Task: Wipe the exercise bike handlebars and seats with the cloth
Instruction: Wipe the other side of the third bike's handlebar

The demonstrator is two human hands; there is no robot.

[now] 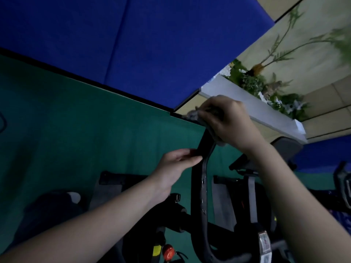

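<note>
Above the green floor mat, near the middle of the tilted head view, a black curved handlebar of the exercise bike rises toward a blue padded wall. The right hand is curled over the handlebar's upper end, gripping a grey cloth wrapped against the bar; a crumpled edge of the cloth sticks out to the left of the fingers and another bit shows below the palm. The left hand sits lower on the same bar, its fingers fairly straight and lying against the left side of the bar, with the thumb tip touching the edge; whether the thumb pinches the bar cannot be told for sure. Small pale marks show on the bar's surface below the left hand. Lower down, the dark bike frame carries a red knob beside a yellow label. To the right stands a second bike's dark seat. Beyond it, a white planter ledge holds green plants against a beige tiled wall.
</note>
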